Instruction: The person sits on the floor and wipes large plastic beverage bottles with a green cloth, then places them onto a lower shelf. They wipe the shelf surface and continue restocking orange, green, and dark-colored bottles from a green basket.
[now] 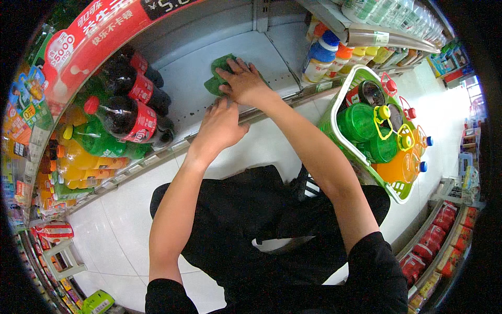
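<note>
A green cloth [218, 74] lies bunched on the grey metal shelf [188, 64]. My right hand [244, 81] presses on it with fingers spread, covering its right part. Close beside it, at the shelf's front edge, is my left hand [222, 123], fingers pointing at the cloth and thumb apart; it holds nothing. Left of the hands, cola bottles [139, 121] with red labels lean on the same shelf, with green soda bottles [98, 137] and orange drink bottles [84, 163] farther left.
A green and white plastic basket [333, 114] with large drink bottles stands on the floor at right. Bottles with blue and orange caps [321, 55] fill the neighbouring shelf section. A red price strip [90, 39] arches over the left. A small stool [62, 259] is at lower left.
</note>
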A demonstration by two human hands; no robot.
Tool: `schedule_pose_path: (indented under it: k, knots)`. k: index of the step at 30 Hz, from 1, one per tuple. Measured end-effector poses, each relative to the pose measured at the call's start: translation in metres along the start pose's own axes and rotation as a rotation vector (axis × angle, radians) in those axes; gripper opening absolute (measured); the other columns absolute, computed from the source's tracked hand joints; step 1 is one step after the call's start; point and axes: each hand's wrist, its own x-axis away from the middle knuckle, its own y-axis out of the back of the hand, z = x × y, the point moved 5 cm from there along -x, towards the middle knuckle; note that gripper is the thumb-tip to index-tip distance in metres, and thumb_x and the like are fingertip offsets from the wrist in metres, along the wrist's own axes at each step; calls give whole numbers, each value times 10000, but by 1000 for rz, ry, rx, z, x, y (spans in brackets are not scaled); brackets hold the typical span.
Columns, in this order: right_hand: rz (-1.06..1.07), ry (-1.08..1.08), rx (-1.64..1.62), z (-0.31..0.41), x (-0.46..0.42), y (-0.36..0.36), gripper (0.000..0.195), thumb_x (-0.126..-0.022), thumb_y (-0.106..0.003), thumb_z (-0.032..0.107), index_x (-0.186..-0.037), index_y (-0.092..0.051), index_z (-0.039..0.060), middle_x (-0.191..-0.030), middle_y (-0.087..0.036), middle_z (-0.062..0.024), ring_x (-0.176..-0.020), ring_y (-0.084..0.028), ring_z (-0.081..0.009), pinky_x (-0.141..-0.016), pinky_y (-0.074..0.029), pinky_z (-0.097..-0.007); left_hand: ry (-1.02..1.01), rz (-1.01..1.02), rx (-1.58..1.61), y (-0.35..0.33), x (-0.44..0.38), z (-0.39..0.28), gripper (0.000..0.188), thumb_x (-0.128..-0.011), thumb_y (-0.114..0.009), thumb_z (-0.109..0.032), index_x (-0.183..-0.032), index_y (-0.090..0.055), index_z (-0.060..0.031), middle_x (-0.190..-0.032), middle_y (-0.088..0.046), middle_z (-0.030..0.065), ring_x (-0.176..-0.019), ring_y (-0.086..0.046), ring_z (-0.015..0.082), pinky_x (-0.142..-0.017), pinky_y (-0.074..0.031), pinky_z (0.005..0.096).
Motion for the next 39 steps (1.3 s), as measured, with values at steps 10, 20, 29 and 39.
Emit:
schedule_pose_path:
  k: [10, 20, 29, 39]
  knots:
    - [63, 63, 79, -32, -6, -10, 565, -1115, -447, 499, -1626, -476, 259, -1716, -414, -100, -1604, -335, -358, -1281, -288, -576, -27, -3, -62, -2, -8, 6, 855, -943, -738, -373, -1595, -409, 72, -1687, -347, 327, -1573, -346, 467, -1309, -290, 512]
    - [21, -72, 101, -60, 43, 3, 561, -1050, -507, 377, -1584, -538, 205, -1695, -442, -133, -1575, -381, -378, -1269, -287, -604, -101, -65, -59, 7, 8, -4, 847, -955, -733, -312, -1613, -366, 76, -1695, -333, 321, -1575, -341, 466, -1308, -297, 507]
    - [245, 224, 13, 16, 43, -29, 732, -983, -615, 471, -1657, -446, 237, -1767, -336, -70, -1636, -277, -352, -1311, -205, -588, -78, -2, -131, 8, 8, 5, 919, -934, -742, -284, -1672, -276, 5, -1670, -379, 314, -1519, -420, 485, -1278, -349, 522]
    - [65, -160, 132, -93, 44, 3, 567, -1092, -438, 426, -1636, -470, 268, -1736, -375, -119, -1599, -326, -400, -1268, -270, -626, -126, 66, -89, 1, 5, -1, 901, -967, -706, -298, -1672, -249, 29, -1678, -362, 322, -1556, -381, 449, -1297, -327, 497]
